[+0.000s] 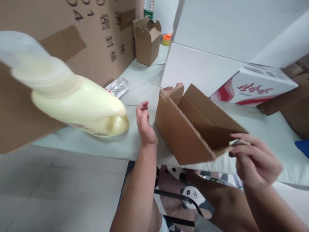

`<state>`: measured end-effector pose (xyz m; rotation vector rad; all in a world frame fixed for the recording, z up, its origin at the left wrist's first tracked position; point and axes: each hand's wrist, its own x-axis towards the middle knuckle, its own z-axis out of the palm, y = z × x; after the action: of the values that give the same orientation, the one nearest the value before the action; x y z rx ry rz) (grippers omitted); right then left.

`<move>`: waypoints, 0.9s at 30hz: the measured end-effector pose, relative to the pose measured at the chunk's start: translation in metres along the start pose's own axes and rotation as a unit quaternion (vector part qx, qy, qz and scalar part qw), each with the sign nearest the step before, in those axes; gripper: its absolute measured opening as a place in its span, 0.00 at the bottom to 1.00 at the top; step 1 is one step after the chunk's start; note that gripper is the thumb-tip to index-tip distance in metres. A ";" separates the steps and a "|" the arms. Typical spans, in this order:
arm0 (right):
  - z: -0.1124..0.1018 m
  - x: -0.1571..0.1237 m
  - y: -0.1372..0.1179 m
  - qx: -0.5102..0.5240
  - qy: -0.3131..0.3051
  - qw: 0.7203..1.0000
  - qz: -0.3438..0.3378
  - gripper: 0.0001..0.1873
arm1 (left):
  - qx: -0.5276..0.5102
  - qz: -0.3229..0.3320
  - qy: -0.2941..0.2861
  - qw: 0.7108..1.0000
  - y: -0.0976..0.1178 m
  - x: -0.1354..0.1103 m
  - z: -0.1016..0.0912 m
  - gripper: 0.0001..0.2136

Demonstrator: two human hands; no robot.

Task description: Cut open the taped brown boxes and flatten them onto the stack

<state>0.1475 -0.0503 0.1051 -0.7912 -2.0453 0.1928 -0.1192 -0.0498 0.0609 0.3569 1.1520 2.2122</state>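
A brown cardboard box [178, 125] with an open top stands tilted near the front edge of the covered table. My right hand [257, 158] pinches the flap at its near right end between thumb and fingers. On the box's left side, my left hand [146, 127] is raised with loosely bent fingers and holds nothing; a small gap seems to separate it from the cardboard. A large pale yellow bottle [82, 106] with a whitish cap looms close to the camera at left, apart from both hands.
A big printed carton [96, 42] rises at the left. Behind are a small cardboard box [147, 43], a clear plastic bottle [118, 87] lying down and rolls of tape [166, 39]. A red-and-white carton [253, 85] stands at right. Below is a panda-print chair [169, 183].
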 end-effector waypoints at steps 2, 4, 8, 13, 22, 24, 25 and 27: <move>-0.008 -0.023 -0.002 -0.003 -0.007 1.000 -0.029 0.18 | -0.047 -0.023 -0.105 0.993 -0.003 -0.002 0.010 0.17; -0.003 -0.035 0.001 -0.043 0.013 0.999 -0.001 0.27 | -0.054 -0.017 -0.194 0.979 -0.007 -0.009 0.020 0.18; 0.010 -0.044 0.025 -0.088 0.191 0.971 0.111 0.39 | 0.032 0.015 -0.243 0.969 -0.026 -0.022 0.035 0.14; -0.002 -0.061 0.039 0.035 0.177 0.971 0.157 0.43 | 0.170 0.095 -0.217 0.957 -0.049 -0.023 0.045 0.20; -0.037 -0.071 0.042 0.199 -0.011 0.976 0.083 0.35 | 0.270 0.139 -0.282 0.910 -0.058 -0.029 0.063 0.23; -0.037 -0.075 0.045 0.218 -0.009 0.969 0.114 0.32 | 0.247 0.128 -0.273 0.921 -0.062 -0.033 0.068 0.21; -0.036 -0.076 0.046 0.227 0.000 0.964 0.141 0.32 | 0.233 0.119 -0.273 0.926 -0.064 -0.036 0.069 0.20; -0.033 -0.079 0.045 0.250 0.026 0.947 0.201 0.31 | 0.216 0.102 -0.279 0.930 -0.068 -0.041 0.072 0.18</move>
<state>0.2247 -0.0681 0.0496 -0.8623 -1.6540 0.8737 -0.0252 -0.0005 0.0497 1.2507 1.2951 1.8051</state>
